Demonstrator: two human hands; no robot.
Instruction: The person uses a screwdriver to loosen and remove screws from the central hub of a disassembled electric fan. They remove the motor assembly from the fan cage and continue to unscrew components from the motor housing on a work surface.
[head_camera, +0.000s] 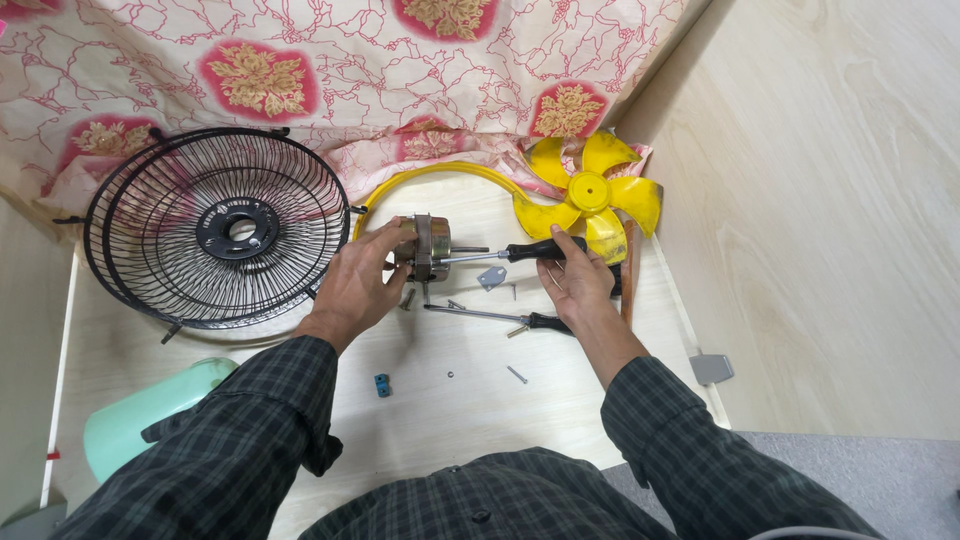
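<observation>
left hand (358, 285): wrapped around the fan motor (428, 246), fingers closed on its round casing, holding it just off the table (560, 420).
right hand (578, 280): closed on the black handle of a screwdriver (500, 253), shaft running straight from the palm across to the motor.
motor: sits right at the left fingertips, shaft end facing the right hand, tip of the driver meeting its face.
doing it well: looks like a screw is being worked, so the driver wants to stay in line with it, the left grip firm so the casing can't spin.
second screwdriver (500, 318): lies just below the right hand, shaft pointing toward the left wrist.
loose bits: a small metal bracket (491, 277) between the two hands, a screw (517, 375) nearer the body, a blue clip (382, 384) below the left forearm.
fan blade (590, 192): yellow, just beyond the right hand.
grille (222, 228): black wire, out past the left hand.
</observation>
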